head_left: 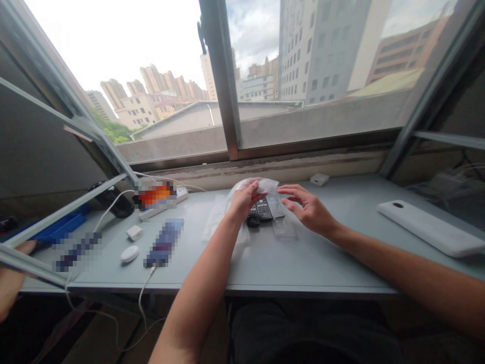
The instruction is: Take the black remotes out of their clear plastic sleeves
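Two oblong black remotes lie near filmy plastic the left hand pinches, right hand loosely spread.

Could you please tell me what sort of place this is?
Probably a shared workspace beside a window: a long grey table runs beneath it, black remote controls lie by translucent plastic bags, and another person's arm shows at left.

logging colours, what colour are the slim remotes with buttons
The slim, button-covered remotes are black, best seen in the head view.
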### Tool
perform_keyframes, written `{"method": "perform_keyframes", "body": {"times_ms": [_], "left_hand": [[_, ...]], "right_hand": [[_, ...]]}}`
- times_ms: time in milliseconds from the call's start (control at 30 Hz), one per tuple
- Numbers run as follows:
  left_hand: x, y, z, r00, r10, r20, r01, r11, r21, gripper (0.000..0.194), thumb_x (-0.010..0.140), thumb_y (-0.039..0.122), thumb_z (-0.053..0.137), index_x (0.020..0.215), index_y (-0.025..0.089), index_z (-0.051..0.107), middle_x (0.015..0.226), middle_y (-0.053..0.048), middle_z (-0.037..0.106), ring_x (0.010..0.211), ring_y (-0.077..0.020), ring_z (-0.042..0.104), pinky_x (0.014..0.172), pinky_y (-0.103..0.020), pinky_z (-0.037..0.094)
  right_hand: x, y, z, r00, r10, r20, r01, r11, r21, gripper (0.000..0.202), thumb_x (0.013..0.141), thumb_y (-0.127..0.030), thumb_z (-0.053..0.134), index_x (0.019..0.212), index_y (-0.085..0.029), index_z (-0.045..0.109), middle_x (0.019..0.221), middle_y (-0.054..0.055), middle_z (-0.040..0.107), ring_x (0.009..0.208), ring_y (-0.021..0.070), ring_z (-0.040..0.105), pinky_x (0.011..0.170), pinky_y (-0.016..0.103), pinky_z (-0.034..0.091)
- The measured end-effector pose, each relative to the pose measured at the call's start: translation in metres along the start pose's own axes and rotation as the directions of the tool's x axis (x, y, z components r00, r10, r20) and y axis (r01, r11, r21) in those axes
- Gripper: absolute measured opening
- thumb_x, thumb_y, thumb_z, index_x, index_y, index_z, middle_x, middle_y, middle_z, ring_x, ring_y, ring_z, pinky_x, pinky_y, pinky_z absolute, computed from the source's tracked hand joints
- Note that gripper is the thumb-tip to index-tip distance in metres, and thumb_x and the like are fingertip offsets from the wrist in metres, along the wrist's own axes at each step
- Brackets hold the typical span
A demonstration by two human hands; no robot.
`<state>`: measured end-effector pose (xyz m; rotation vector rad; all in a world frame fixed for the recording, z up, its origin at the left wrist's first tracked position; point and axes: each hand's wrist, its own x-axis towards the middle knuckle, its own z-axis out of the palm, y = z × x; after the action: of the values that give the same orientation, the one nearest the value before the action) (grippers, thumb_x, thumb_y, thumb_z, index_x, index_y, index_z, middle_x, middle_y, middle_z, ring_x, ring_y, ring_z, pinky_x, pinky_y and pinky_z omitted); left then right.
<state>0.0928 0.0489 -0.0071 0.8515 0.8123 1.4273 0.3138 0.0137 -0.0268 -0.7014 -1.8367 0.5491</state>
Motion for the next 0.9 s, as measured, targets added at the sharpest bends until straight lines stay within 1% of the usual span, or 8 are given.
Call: {"method": "perform_keyframes", "body": {"times_ms": [100,167,300,367,467,600,767,900], "left_hand": [[-0.0026,-0.0014,0.0011,0.998,-0.012,0.063,0.012,1.000,0.004,0.018,0.094,0.020,0.080,0.111,0.016,0.080,0.114,-0.010,0.079,0.105,-0.0227,0.076,0.110,-0.046,0.062],[-0.0031,-0.0019,0.0008,0.996,-0.019,0.086,0.019,1.000,0.004,0.019,0.093,0.020,0.080,0.112,0.016,0.080,0.118,-0.011,0.079,0.109,-0.0234,0.076,0.112,-0.046,0.061],[-0.0006,0.0000,-0.0026,0.999,0.000,0.041,0.001,1.000,-0.011,0.022,0.092,0.018,0.081,0.114,0.016,0.078,0.121,-0.011,0.078,0.102,-0.0194,0.075,0.112,-0.046,0.061],[0.0001,0.0014,-0.0038,1.000,0.009,0.028,-0.009,1.000,-0.009,0.023,0.091,0.018,0.080,0.114,0.016,0.078,0.119,-0.010,0.077,0.098,-0.0173,0.074,0.110,-0.044,0.062],[-0.0014,0.0017,-0.0024,0.998,0.010,0.061,-0.010,1.000,0.011,0.023,0.091,0.017,0.080,0.114,0.016,0.078,0.116,-0.009,0.078,0.097,-0.0171,0.073,0.107,-0.042,0.063],[-0.0038,-0.0010,0.0021,0.995,-0.013,0.101,0.011,1.000,0.025,0.024,0.091,0.017,0.081,0.115,0.015,0.077,0.115,-0.011,0.077,0.101,-0.0198,0.074,0.106,-0.044,0.063],[-0.0027,-0.0007,0.0010,0.999,-0.007,0.045,0.006,1.000,0.028,0.024,0.091,0.016,0.081,0.115,0.016,0.077,0.108,-0.007,0.075,0.094,-0.0164,0.072,0.107,-0.044,0.062],[-0.0021,0.0000,-0.0001,1.000,0.004,0.028,-0.004,1.000,0.020,0.024,0.090,0.016,0.082,0.114,0.016,0.076,0.107,-0.006,0.075,0.090,-0.0147,0.071,0.107,-0.044,0.062]], "right_hand": [[-0.0007,0.0008,0.0015,0.997,-0.027,0.067,0.027,1.000,-0.001,0.033,0.105,-0.037,0.069,0.135,-0.030,0.079,0.146,0.010,0.071,0.139,0.0321,0.066,0.122,0.054,0.052],[-0.0010,0.0004,0.0021,0.996,-0.040,0.084,0.041,0.999,-0.012,0.034,0.105,-0.036,0.069,0.137,-0.030,0.079,0.148,0.009,0.070,0.141,0.0323,0.065,0.126,0.055,0.048],[-0.0011,-0.0012,0.0015,0.999,-0.031,0.022,0.032,0.999,-0.005,0.033,0.106,-0.038,0.068,0.136,-0.031,0.079,0.147,0.009,0.069,0.139,0.0327,0.065,0.118,0.052,0.057],[-0.0011,-0.0015,0.0010,1.000,-0.021,0.007,0.021,1.000,-0.001,0.033,0.106,-0.039,0.067,0.137,-0.032,0.079,0.149,0.009,0.068,0.142,0.0330,0.063,0.116,0.051,0.058],[-0.0013,-0.0015,0.0014,0.999,-0.017,0.028,0.017,1.000,-0.003,0.035,0.106,-0.038,0.067,0.139,-0.031,0.078,0.150,0.009,0.068,0.143,0.0330,0.062,0.121,0.052,0.054],[-0.0017,-0.0032,0.0024,0.998,-0.053,0.042,0.054,0.998,-0.028,0.037,0.105,-0.037,0.069,0.140,-0.030,0.077,0.151,0.009,0.068,0.143,0.0328,0.063,0.127,0.053,0.048],[-0.0013,-0.0056,0.0013,1.000,-0.026,-0.001,0.026,1.000,0.002,0.034,0.107,-0.039,0.066,0.137,-0.030,0.078,0.145,0.011,0.068,0.139,0.0329,0.065,0.115,0.052,0.060],[-0.0017,-0.0042,0.0024,1.000,0.012,0.011,-0.013,0.999,0.051,0.036,0.107,-0.039,0.067,0.140,-0.031,0.075,0.143,0.011,0.068,0.126,0.0311,0.072,0.109,0.051,0.063]]}}
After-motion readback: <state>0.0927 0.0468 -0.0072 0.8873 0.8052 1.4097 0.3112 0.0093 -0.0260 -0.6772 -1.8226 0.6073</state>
